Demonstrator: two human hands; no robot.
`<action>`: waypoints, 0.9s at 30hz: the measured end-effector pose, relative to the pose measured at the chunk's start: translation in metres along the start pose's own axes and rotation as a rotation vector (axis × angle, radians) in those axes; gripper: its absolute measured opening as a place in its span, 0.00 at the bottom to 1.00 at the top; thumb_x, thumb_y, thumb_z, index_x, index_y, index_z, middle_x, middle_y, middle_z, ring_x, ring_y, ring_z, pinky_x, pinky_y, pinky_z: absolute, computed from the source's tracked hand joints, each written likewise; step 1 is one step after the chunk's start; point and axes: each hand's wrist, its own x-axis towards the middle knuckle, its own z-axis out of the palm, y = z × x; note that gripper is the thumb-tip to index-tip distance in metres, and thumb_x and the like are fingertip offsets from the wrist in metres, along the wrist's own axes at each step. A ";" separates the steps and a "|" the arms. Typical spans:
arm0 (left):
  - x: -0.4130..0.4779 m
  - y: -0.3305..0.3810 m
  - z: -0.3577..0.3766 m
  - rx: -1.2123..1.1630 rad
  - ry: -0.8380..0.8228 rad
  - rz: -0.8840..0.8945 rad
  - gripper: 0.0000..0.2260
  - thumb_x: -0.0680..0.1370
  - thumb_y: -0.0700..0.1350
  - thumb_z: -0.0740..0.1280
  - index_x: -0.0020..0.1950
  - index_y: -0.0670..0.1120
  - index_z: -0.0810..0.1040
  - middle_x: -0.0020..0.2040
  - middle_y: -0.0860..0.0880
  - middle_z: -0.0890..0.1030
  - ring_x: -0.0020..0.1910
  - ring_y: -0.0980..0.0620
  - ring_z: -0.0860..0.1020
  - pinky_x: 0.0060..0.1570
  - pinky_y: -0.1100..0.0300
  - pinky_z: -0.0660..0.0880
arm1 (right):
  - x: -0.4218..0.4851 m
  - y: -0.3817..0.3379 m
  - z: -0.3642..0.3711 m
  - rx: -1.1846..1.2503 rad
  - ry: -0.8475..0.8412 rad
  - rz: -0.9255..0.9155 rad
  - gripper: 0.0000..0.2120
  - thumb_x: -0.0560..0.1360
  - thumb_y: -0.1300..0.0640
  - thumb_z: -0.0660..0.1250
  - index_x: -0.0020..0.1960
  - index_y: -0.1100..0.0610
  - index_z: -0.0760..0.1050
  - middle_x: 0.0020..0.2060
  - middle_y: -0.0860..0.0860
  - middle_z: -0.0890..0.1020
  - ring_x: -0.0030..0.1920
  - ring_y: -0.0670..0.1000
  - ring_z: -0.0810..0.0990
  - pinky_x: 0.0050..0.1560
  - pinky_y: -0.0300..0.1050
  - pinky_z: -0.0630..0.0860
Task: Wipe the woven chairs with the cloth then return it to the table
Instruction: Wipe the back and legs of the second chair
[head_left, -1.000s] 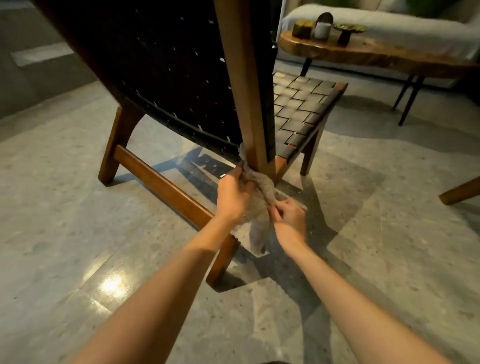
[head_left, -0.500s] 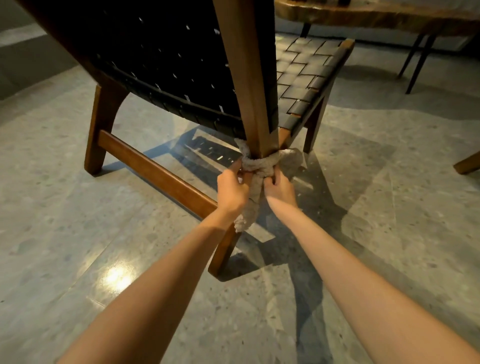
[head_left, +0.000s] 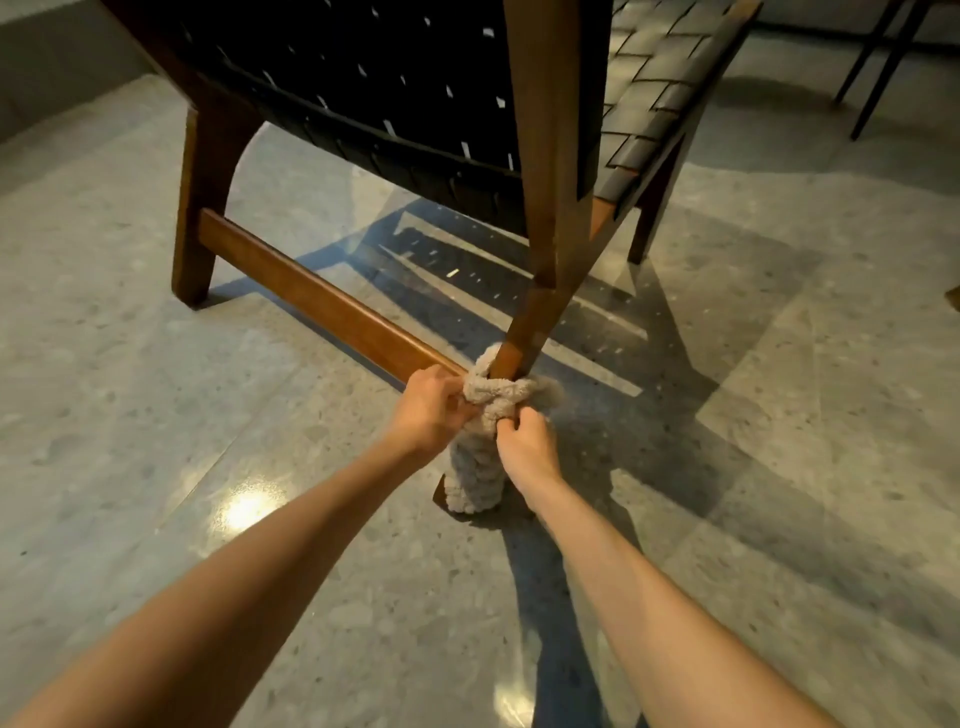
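Note:
A woven chair (head_left: 363, 98) with a dark strap back and seat and a brown wooden frame stands on the floor in front of me. A beige fluffy cloth (head_left: 483, 431) is wrapped round the lower part of its near back leg (head_left: 545, 208), just where the low crossbar (head_left: 322, 301) joins it. My left hand (head_left: 428, 408) grips the cloth from the left. My right hand (head_left: 527, 449) pinches it from the right. The cloth's loose end hangs down to the leg's foot and hides it.
The grey speckled floor (head_left: 779, 415) spreads all round, with bright light reflections near my left arm. Thin black table legs (head_left: 878, 67) show at the top right. Another brown wooden piece (head_left: 954, 297) pokes in at the right edge.
Both hands have slid the wrapped cloth down the leg, from under the seat to the crossbar joint. My view has tilted downward, and the table top has left the frame.

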 end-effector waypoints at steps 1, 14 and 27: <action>-0.004 -0.004 0.004 0.032 0.012 0.007 0.05 0.78 0.44 0.66 0.48 0.46 0.81 0.46 0.50 0.75 0.48 0.53 0.72 0.43 0.67 0.62 | -0.001 0.002 0.002 -0.015 0.015 0.014 0.12 0.81 0.57 0.56 0.60 0.58 0.74 0.50 0.51 0.76 0.58 0.52 0.76 0.58 0.46 0.71; -0.039 -0.040 0.031 -0.167 0.020 -0.356 0.11 0.74 0.43 0.71 0.49 0.49 0.70 0.50 0.48 0.76 0.44 0.54 0.73 0.35 0.67 0.67 | -0.017 0.040 0.031 0.085 -0.112 0.042 0.20 0.78 0.59 0.63 0.69 0.56 0.68 0.65 0.53 0.75 0.65 0.52 0.73 0.64 0.43 0.68; -0.046 -0.016 0.054 -0.201 0.153 -0.096 0.16 0.77 0.35 0.66 0.64 0.43 0.73 0.61 0.45 0.74 0.58 0.49 0.74 0.58 0.56 0.74 | -0.014 0.041 0.036 0.131 0.009 -0.106 0.16 0.81 0.58 0.59 0.68 0.56 0.69 0.62 0.52 0.77 0.63 0.50 0.76 0.58 0.40 0.71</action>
